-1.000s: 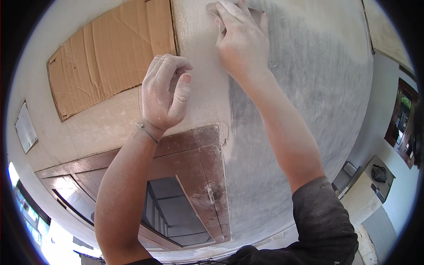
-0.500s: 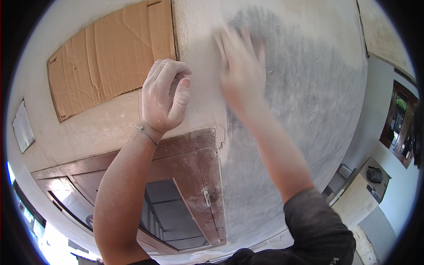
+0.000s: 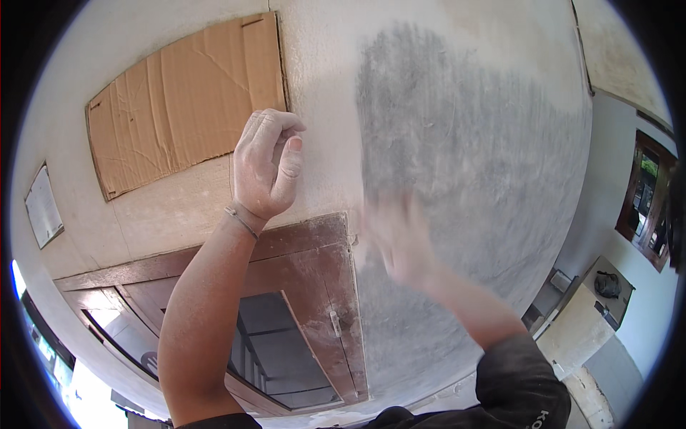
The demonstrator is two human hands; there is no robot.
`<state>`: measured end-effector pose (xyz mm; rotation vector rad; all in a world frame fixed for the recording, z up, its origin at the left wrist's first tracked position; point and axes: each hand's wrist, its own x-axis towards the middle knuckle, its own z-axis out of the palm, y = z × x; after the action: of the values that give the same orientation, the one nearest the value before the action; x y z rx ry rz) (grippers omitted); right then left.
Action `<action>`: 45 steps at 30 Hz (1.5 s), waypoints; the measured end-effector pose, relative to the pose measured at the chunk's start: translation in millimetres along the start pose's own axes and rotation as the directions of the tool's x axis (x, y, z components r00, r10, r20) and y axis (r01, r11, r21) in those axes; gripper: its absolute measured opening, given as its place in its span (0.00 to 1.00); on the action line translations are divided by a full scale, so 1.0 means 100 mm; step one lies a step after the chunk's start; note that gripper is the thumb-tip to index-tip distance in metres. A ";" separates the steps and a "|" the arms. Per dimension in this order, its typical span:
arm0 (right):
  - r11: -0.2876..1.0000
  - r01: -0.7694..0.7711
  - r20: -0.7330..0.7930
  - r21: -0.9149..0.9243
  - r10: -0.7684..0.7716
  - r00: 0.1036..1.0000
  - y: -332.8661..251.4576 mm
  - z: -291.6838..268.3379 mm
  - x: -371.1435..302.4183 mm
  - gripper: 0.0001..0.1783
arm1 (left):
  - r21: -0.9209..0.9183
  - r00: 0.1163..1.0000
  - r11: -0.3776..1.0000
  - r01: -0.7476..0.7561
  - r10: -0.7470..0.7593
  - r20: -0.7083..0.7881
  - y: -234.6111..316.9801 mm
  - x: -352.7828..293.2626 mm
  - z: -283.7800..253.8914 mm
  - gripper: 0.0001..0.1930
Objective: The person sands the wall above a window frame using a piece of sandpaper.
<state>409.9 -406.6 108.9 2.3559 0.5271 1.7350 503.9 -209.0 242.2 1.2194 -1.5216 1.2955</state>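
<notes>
My left hand (image 3: 263, 168), coated in pale dust, is raised near the lower right corner of a cardboard sheet (image 3: 189, 100) on the wall. Its fingers curl loosely, with a gap to the thumb and nothing held. My right hand (image 3: 401, 239) is against or just before the plaster wall (image 3: 471, 154), beside the upper right corner of a brown wooden frame (image 3: 304, 236). Motion smears its fingers, so whether something lies under the palm cannot be made out. Around and above it the wall shows a dark grey, streaky patch bordered by paler plaster.
Below my left hand, the brown frame holds dusty panels with a dark glass pane (image 3: 279, 350) and a small latch (image 3: 335, 323). A white sheet (image 3: 44, 206) hangs at far left. On the right are a wooden window (image 3: 645, 193) and a pale cabinet (image 3: 582, 325) with a black bundle on top.
My right hand has swept down the wall from the top of the grey patch to beside the frame's corner. My left hand has barely shifted; the view tilted slightly.
</notes>
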 end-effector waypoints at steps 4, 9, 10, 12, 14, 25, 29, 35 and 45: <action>0.863 0.017 0.641 0.505 -0.387 0.663 -0.17 0.03 -2.91 0.21 | -0.019 1.000 1.000 -0.005 0.005 0.011 0.05 0.06 0.11 0.11; 0.775 -0.631 0.997 -0.035 0.073 0.035 0.54 -0.87 -2.80 0.17 | -0.008 1.000 1.000 -0.013 0.013 0.008 0.01 0.03 0.06 0.11; 0.731 -0.672 0.975 -0.115 0.214 0.066 0.63 -1.07 -1.99 0.18 | 0.010 1.000 1.000 -0.003 0.003 0.016 -0.01 -0.01 0.04 0.11; 0.320 -0.945 0.820 0.069 0.521 0.236 0.77 -1.45 -0.96 0.15 | 0.019 1.000 1.000 0.013 -0.014 0.015 0.00 -0.02 0.04 0.11; 0.444 -0.765 0.297 0.466 0.736 0.608 0.96 -1.66 -0.42 0.16 | -0.003 1.000 1.000 0.004 -0.004 -0.010 0.02 0.02 0.07 0.11; 0.994 0.077 -0.011 0.079 -0.076 0.997 -0.25 -0.05 0.72 0.21 | -0.261 0.971 0.951 0.165 -0.203 -0.123 -0.04 -0.01 -0.04 0.13; 0.731 0.125 0.461 0.671 -0.543 0.702 -0.90 -0.25 -0.05 0.26 | -0.465 0.941 0.853 0.237 -0.320 -0.107 -0.06 0.04 0.00 0.15; 0.726 -0.207 0.620 0.655 -0.362 0.696 -0.57 -0.83 -0.27 0.29 | -0.403 0.956 0.883 0.241 -0.287 -0.055 -0.01 0.09 0.01 0.14; 0.685 -0.521 0.614 0.509 0.135 0.777 -0.03 -0.93 -0.43 0.18 | -0.047 0.864 0.905 0.422 -0.387 0.323 0.18 0.14 -0.18 0.06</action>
<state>310.0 -427.0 98.7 3.4812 0.7120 0.9330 482.8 -193.4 254.5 1.6170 -1.4205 0.7535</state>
